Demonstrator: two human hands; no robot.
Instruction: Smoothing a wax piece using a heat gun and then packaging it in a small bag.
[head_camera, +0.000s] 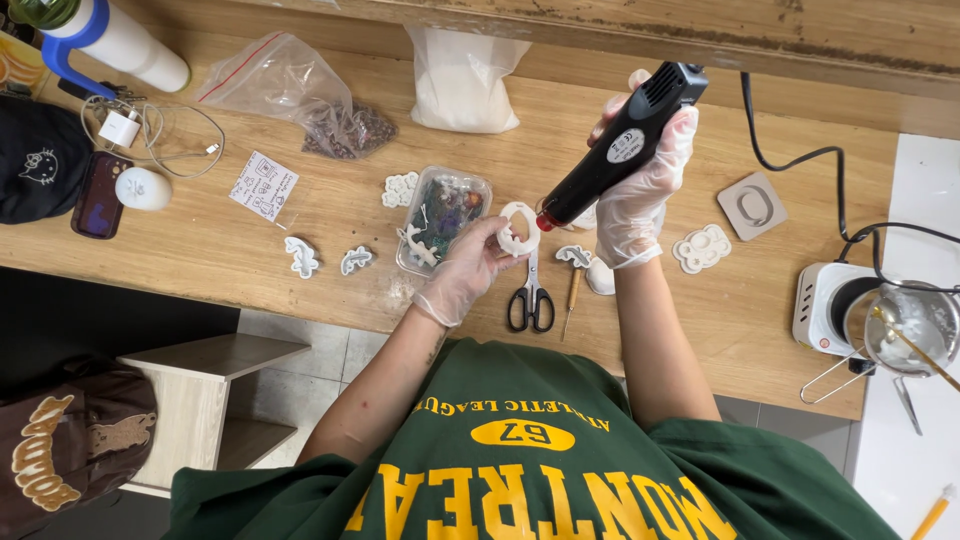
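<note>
Over wooden bench, gloved left hand pinching white ring-shaped piece, right hand gripping black heat tool

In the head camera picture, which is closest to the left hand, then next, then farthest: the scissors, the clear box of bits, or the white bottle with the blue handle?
From the left hand:
1. The clear box, right above the fingers, almost touching.
2. The scissors, just to the side, near the table's front edge.
3. The white bottle, far off in the table's back corner.

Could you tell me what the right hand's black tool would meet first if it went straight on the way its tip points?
Most likely the white ring-shaped piece held in the left hand; the black tool in the right hand points at it, seemingly almost touching.
</note>
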